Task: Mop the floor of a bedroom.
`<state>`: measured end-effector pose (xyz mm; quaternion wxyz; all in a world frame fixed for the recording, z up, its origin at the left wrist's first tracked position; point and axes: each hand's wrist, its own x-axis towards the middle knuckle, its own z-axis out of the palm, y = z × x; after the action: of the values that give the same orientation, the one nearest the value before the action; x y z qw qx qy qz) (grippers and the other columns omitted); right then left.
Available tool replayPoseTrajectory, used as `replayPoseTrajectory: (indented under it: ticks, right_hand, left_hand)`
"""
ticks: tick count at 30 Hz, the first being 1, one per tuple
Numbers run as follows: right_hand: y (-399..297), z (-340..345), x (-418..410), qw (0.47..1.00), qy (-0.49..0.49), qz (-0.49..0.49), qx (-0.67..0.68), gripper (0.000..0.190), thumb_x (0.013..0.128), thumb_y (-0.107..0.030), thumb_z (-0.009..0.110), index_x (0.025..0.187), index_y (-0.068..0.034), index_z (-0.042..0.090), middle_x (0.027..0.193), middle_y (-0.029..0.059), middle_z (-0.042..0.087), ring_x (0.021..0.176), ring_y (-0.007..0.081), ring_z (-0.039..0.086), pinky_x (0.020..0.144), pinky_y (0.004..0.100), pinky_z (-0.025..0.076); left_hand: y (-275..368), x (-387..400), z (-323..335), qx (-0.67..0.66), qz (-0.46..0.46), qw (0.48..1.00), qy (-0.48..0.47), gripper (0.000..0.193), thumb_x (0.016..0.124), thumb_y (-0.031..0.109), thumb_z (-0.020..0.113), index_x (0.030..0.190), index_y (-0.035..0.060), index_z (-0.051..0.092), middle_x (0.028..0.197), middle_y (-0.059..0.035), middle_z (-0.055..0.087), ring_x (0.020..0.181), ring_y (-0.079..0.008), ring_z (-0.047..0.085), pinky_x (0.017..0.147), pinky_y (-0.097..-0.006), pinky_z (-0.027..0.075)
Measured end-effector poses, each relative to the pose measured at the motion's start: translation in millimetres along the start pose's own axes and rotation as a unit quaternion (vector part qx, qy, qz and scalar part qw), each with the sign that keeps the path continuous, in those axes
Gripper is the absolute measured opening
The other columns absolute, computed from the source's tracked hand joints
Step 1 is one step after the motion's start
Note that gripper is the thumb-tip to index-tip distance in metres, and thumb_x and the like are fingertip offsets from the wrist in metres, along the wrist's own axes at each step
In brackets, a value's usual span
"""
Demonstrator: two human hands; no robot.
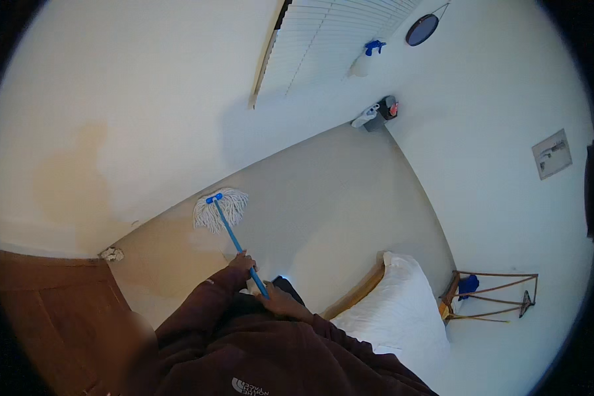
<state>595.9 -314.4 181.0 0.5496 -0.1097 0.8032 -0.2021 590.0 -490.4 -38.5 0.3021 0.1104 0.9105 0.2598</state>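
A string mop with white cotton strands (233,202) and a blue plastic head clamp (214,198) rests on the floor against the foot of the long wall. Its blue handle (230,232) slants back towards my body. My left hand (243,264) is closed around the handle, farther from me. Near the handle's end, my right hand (277,298) grips it close to my waist. Both arms are in dark maroon sleeves.
A bed with a white cover (396,307) stands at my right. Beyond it is a wooden rack (495,274). Bottles and a dark bin (374,123) stand in the far corner. A brown door (74,307) is at lower left, with a crumpled whitish thing (112,254) by its corner.
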Motion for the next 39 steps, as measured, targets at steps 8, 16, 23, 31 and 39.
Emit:
replayPoseTrajectory:
  ticks: [8, 16, 23, 31, 39]
  right_hand:
    - [-33.2, -12.8, -39.4, 0.954, 0.214, -0.172, -0.12, 0.044, 0.091, -0.029, 0.057, 0.127, -0.006, 0.048, 0.097, 0.0229, 0.054, 0.085, 0.0424, 0.06, 0.073, 0.0492, 0.05]
    - [-47.7, -52.9, -41.1, 0.939, 0.255, -0.223, -0.067, 0.031, 0.091, -0.012, 0.055, 0.121, -0.006, 0.053, 0.106, 0.0204, 0.056, 0.087, 0.0395, 0.061, 0.074, 0.0461, 0.052]
    - [-34.7, -26.6, -40.1, 0.946, 0.225, -0.186, -0.142, 0.025, 0.089, -0.01, 0.055, 0.114, -0.006, 0.061, 0.108, 0.0175, 0.057, 0.087, 0.0341, 0.063, 0.071, 0.0425, 0.054]
    - [-21.9, -31.1, -43.7, 0.936, 0.242, -0.243, -0.074, 0.026, 0.086, -0.005, 0.056, 0.111, -0.007, 0.062, 0.115, 0.0156, 0.054, 0.084, 0.0336, 0.064, 0.072, 0.0414, 0.055]
    - [-33.0, -16.1, -42.8, 0.962, 0.183, -0.177, -0.101, 0.021, 0.086, -0.005, 0.057, 0.104, -0.007, 0.066, 0.12, 0.0164, 0.051, 0.089, 0.0346, 0.064, 0.074, 0.0426, 0.054]
  left_hand:
    - [9.1, -15.0, -45.9, -0.089, 0.058, 0.981, 0.16, 0.007, 0.081, 0.023, 0.062, 0.08, 0.019, 0.068, 0.092, -0.0047, 0.067, 0.099, -0.0276, 0.057, 0.112, -0.0532, 0.022]
    - [7.1, 9.8, -64.5, -0.08, 0.036, 0.971, 0.224, 0.004, 0.077, 0.017, 0.064, 0.077, 0.0202, 0.064, 0.085, -0.0001, 0.065, 0.096, -0.0234, 0.058, 0.109, -0.0476, 0.025]
    - [26.0, -4.2, -43.4, -0.223, 0.109, 0.918, 0.311, 0.008, 0.074, 0.009, 0.061, 0.075, 0.0166, 0.06, 0.076, -0.0033, 0.06, 0.086, -0.0245, 0.057, 0.098, -0.043, 0.034]
    - [21.1, 9.1, -44.8, -0.051, -0.012, 0.985, 0.167, 0.005, 0.079, 0.019, 0.064, 0.084, 0.0194, 0.064, 0.076, -0.0069, 0.059, 0.088, -0.0251, 0.058, 0.107, -0.0426, 0.031]
    - [18.7, -7.8, -31.5, -0.126, -0.009, 0.974, 0.186, 0.017, 0.078, 0.011, 0.064, 0.086, 0.0257, 0.064, 0.097, -0.0033, 0.059, 0.118, -0.0324, 0.046, 0.094, -0.0532, 0.041]
